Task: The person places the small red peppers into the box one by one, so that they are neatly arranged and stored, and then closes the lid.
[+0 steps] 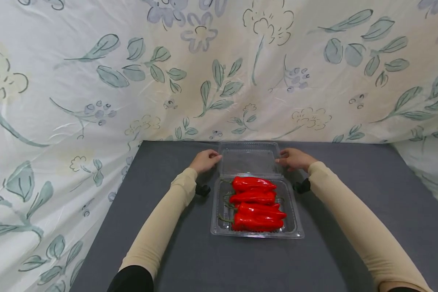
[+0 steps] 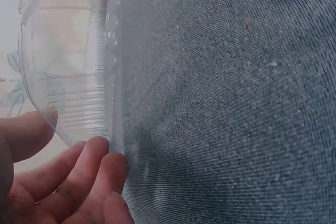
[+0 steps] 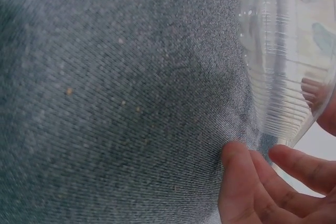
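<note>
A clear plastic clamshell container [image 1: 216, 219] lies opened out on the table, its hinged lid [image 1: 249, 160] at the far side. In its base lie several long red peppers [image 1: 257, 222], stems to the left, stacked one behind another. My left hand [image 1: 206, 160] pinches the lid's left edge; in the left wrist view, the thumb [image 2: 31, 132] and fingertips stand on either side of the clear rim. At the lid's right edge my right hand [image 1: 295, 158] pinches the plastic too, with part of the thumb seen through the lid in the right wrist view.
A dark grey cloth [image 1: 255, 265] covers the table. Behind and to the left hangs a pale curtain [image 1: 204, 81] with leaves and flowers, meeting the table's far edge just past the lid. Dark wrist cameras [image 1: 202, 190] sit beside the container.
</note>
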Available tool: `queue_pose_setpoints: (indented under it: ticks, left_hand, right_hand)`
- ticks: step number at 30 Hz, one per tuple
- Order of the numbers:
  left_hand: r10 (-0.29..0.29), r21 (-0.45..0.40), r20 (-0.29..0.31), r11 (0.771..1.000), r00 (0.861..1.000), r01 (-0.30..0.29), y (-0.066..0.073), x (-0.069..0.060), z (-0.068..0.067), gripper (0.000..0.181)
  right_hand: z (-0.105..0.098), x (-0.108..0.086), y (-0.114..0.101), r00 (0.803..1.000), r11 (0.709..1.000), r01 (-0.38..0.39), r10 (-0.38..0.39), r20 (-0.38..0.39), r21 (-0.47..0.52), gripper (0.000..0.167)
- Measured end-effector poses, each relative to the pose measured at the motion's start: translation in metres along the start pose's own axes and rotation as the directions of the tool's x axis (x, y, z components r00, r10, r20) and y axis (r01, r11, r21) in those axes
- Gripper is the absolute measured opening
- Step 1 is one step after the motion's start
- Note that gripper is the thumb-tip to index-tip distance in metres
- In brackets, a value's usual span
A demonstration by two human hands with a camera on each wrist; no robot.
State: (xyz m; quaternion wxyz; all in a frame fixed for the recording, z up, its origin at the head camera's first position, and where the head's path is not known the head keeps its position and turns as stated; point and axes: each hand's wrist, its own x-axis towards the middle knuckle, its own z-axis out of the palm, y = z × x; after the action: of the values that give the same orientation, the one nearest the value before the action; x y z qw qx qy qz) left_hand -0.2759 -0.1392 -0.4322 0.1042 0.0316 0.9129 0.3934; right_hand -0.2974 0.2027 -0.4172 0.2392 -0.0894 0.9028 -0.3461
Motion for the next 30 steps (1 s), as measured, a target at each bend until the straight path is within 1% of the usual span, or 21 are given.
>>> queue_pose_setpoints:
  ticks: [6, 12, 19, 23, 26, 28, 30]
  left_hand:
    - [0.011, 0.012, -0.018, 1.000, 1.000, -0.011, 0.004, -0.002, 0.000, 0.040]
    - [0.026, -0.002, -0.039, 1.000, 0.999, -0.026, 0.006, -0.003, -0.002, 0.040]
    - [0.058, -0.015, -0.100, 0.998, 0.993, -0.060, 0.018, -0.007, -0.011, 0.039]
    - [0.079, -0.003, -0.130, 0.997, 0.988, -0.080, 0.024, -0.012, -0.017, 0.039]
    - [0.096, 0.004, -0.140, 0.995, 0.985, -0.097, 0.030, -0.016, -0.021, 0.038]
    - [0.112, 0.006, -0.149, 0.994, 0.982, -0.112, 0.035, -0.019, -0.024, 0.035]
    - [0.124, -0.006, -0.163, 0.992, 0.979, -0.127, 0.040, -0.022, -0.027, 0.032]
  right_hand:
    - [0.000, -0.001, 0.000, 1.000, 1.000, -0.009, 0.009, -0.021, -0.007, 0.066]
    - [-0.006, -0.003, -0.001, 0.999, 1.000, 0.012, -0.011, -0.038, 0.016, 0.065]
    - [-0.018, -0.010, -0.011, 0.996, 0.997, 0.047, -0.042, -0.076, 0.055, 0.063]
    - [-0.021, -0.015, -0.016, 0.992, 0.997, 0.057, -0.051, -0.118, 0.043, 0.062]
    - [-0.022, -0.022, -0.020, 0.986, 0.997, 0.068, -0.061, -0.157, 0.038, 0.059]
    - [-0.024, -0.028, -0.024, 0.978, 0.996, 0.083, -0.074, -0.196, 0.039, 0.053]
    - [-0.027, -0.036, -0.028, 0.966, 0.993, 0.112, -0.101, -0.240, 0.031, 0.047]
